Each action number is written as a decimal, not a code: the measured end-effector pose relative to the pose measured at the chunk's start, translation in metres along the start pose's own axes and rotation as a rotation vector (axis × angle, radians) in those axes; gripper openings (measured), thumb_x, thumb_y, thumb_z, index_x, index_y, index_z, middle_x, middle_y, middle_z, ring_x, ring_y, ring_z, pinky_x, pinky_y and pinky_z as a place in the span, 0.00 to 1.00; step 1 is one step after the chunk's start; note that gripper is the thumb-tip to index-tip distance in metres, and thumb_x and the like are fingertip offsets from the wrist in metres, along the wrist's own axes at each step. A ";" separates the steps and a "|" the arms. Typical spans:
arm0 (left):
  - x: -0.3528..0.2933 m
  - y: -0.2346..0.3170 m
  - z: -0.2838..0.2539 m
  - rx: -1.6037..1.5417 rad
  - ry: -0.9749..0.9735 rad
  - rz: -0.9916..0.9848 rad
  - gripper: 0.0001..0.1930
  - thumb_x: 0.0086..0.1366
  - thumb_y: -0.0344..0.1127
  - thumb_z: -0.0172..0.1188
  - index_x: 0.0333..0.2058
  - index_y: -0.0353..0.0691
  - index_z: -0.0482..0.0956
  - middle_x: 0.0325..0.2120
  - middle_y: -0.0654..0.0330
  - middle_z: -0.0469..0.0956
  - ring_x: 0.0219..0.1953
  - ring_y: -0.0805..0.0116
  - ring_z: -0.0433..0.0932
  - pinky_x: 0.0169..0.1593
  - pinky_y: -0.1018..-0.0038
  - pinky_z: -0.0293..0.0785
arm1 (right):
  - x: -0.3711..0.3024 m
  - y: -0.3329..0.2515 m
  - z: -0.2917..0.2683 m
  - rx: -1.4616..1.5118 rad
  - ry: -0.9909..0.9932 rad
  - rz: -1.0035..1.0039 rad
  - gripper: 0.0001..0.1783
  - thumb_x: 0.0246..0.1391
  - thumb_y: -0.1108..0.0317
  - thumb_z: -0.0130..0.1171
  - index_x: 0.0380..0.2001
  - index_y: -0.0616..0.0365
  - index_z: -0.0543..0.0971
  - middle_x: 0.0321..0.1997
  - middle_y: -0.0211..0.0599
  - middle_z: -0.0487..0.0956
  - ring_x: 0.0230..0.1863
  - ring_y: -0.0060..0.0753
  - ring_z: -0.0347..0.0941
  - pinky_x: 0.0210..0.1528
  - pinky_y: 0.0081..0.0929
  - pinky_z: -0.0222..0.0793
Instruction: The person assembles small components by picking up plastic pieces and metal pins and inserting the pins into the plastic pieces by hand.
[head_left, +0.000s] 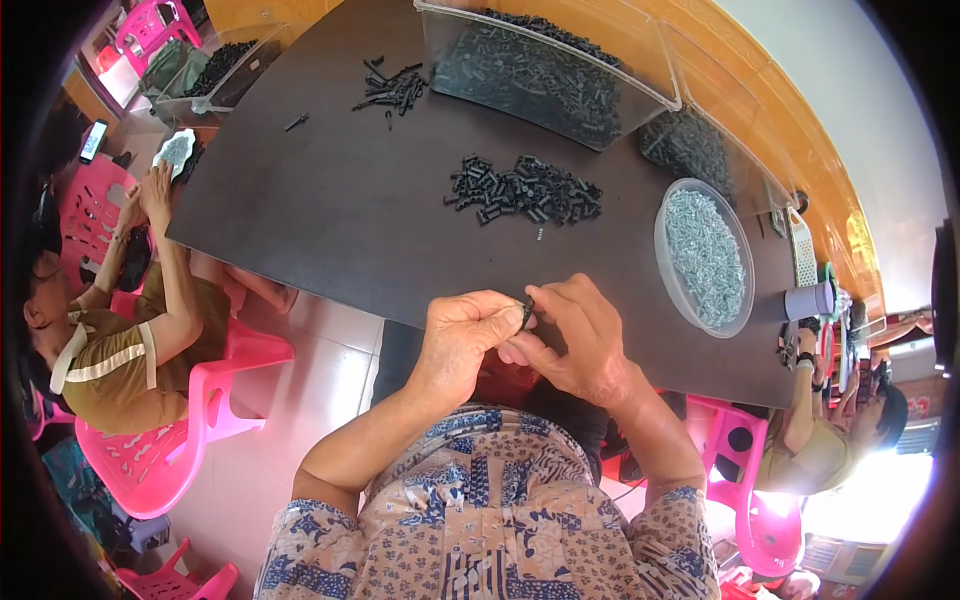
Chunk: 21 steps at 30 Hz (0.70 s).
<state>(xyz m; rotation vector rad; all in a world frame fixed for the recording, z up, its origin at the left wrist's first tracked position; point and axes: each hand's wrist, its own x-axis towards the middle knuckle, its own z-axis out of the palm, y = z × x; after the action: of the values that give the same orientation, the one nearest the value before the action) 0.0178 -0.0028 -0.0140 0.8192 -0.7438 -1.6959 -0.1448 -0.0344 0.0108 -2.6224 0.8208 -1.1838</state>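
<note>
Both my hands meet over the near edge of the dark table. My left hand (462,335) pinches a small black plastic part (527,312) between thumb and fingers. My right hand (585,342) closes in from the other side, its index fingertip against the top of the same part. The fingers cover most of it, so its exact shape is hidden. Beyond my hands lies a loose pile of short black plastic parts (525,190). A single small silvery piece (540,235) lies just in front of that pile. To the right stands a round clear tub (662,235) filled with small silvery metal pieces.
Large clear bins (640,88) of black parts line the table's far side. A smaller black heap (395,90) lies far left on the table (300,190). One person (130,350) sits at left beside a pink chair (200,400); another person (820,440) works at right.
</note>
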 end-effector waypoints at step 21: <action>-0.005 0.006 -0.009 0.037 -0.060 -0.092 0.10 0.63 0.30 0.54 0.32 0.27 0.80 0.21 0.56 0.79 0.21 0.72 0.76 0.30 0.78 0.73 | -0.007 0.004 0.012 -0.013 0.094 -0.060 0.21 0.35 0.76 0.67 0.37 0.65 0.75 0.23 0.36 0.75 0.18 0.31 0.70 0.18 0.25 0.64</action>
<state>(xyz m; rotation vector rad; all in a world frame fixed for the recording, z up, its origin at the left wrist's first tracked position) 0.0290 -0.0002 -0.0134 0.8428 -0.7911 -1.7995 -0.1421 -0.0351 -0.0035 -2.6365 0.7735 -1.3314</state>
